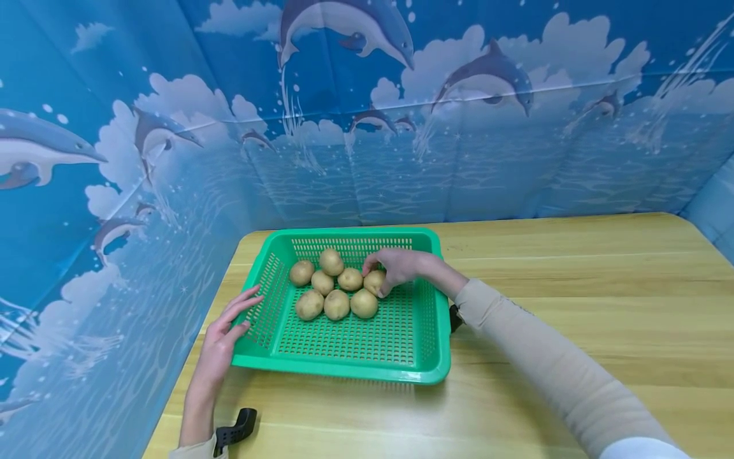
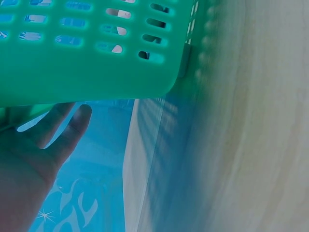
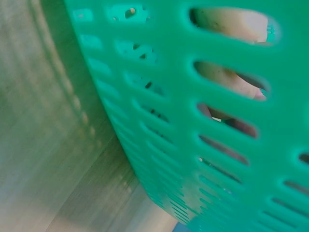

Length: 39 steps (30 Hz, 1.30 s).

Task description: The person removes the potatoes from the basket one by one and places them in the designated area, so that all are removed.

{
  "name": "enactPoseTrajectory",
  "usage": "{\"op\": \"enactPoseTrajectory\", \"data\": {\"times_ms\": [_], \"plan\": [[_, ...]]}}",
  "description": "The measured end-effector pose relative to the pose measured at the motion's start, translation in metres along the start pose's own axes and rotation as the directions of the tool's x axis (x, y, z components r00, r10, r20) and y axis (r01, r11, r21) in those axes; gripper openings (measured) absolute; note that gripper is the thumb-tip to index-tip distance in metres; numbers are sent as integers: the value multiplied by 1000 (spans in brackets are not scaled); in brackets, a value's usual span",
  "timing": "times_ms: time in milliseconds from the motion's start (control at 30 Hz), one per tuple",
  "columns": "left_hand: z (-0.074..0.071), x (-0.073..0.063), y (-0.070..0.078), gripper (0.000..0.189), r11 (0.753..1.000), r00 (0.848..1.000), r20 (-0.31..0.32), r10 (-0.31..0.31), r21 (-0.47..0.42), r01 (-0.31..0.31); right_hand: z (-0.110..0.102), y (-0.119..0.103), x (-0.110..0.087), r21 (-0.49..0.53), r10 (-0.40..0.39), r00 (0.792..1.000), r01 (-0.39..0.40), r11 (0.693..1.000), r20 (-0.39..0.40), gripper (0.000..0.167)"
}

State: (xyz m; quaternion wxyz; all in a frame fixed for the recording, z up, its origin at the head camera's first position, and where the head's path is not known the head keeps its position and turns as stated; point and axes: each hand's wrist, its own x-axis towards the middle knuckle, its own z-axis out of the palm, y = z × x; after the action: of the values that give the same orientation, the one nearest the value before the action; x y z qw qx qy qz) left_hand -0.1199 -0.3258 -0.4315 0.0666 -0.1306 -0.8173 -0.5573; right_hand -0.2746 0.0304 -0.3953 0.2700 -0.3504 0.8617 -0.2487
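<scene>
In right hand [image 1: 398, 264], a pinched potato [image 1: 374, 281]; with left hand [image 1: 220, 338], straight-fingered, touching left edge of basket [image 1: 344, 369]. Could set neighbouring potatoes [image 1: 350, 279] rolling if dragged sideways.

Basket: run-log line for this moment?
left hand: touches basket | right hand: holds potato | other potatoes: in basket

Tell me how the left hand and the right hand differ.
The left hand is at the left edge of the basket, while the right hand reaches inside it. The left hand's fingers are extended, while the right hand's are curled round a potato. Both hands are bare, with beige sleeves behind them.
</scene>
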Motion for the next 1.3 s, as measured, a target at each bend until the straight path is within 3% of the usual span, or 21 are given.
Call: {"op": "enactPoseTrajectory", "data": {"times_ms": [600,1300], "plan": [[1,-4,2,46,1000,1000,-14,6,-6,-6,7,-3,1,-23,-22,994,19,1000,-111,45],[5,-6,-1,43,1000,1000,-18,-2,2,2,8,-1,-1,67,-113,956,136,988,-272,47]]}}
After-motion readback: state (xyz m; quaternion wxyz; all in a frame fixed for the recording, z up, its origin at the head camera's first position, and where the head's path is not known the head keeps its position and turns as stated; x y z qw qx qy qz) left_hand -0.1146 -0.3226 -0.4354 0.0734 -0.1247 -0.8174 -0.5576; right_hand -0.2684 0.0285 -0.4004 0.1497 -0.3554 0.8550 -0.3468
